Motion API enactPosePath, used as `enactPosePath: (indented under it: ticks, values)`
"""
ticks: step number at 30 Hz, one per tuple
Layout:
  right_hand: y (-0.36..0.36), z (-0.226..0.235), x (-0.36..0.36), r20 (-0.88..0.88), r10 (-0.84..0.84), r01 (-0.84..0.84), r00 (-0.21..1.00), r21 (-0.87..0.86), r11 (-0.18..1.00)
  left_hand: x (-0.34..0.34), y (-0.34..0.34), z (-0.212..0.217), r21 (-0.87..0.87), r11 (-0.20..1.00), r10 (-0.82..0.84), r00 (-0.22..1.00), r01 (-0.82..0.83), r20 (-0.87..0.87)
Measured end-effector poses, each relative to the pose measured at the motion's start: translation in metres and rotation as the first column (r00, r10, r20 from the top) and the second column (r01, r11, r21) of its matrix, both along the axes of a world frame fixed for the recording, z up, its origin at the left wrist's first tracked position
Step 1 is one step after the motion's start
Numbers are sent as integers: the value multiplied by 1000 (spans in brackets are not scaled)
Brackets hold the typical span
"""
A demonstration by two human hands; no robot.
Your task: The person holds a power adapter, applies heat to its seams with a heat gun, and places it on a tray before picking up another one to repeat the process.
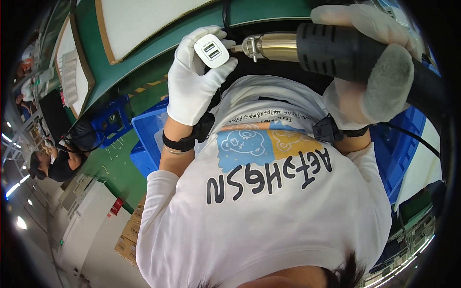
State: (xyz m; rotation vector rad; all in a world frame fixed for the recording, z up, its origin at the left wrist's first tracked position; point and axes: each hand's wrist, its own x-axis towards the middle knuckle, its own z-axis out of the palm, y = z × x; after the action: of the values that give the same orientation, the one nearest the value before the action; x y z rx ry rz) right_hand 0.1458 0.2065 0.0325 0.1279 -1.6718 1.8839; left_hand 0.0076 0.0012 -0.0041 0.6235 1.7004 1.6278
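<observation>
My left hand, in a white glove, pinches a white USB charger with two ports between thumb and fingers. Its port face is turned up toward me. In my right hand, gloved in thin pale fabric with a grey thumb, is a black hot-air gun. My fingers wrap round its vented body. The gold-coloured metal barrel points left, and its narrow nozzle ends right beside the charger's edge. Whether the tip touches the charger I cannot tell. Dark straps circle both wrists.
A green workbench bearing a white board lies ahead. Blue crates flank me on both sides. A black cable runs at the right. Further left are a blue stool, another person and cardboard boxes.
</observation>
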Motion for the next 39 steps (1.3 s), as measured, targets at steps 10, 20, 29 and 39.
enactPosePath:
  ticks: [10, 20, 29, 39]
  values:
    - [-25, -7, -18, -144, -533, 545, 834, 376, 750, 1, -1, -4, -35, 998, 51, 992, -55, -113]
    - [-23, -2, -24, -201, -121, 111, 972, -59, 992, -1, -4, -11, -114, 987, 78, 961, -112, -267]
    - [-8, 4, -8, 63, -36, 34, 997, 28, 999, 0, -3, -12, -49, 993, 96, 967, -111, -235]
    - [7, 11, 0, 357, 45, -84, 933, 94, 992, -2, -4, -14, -60, 993, 82, 952, -104, -294]
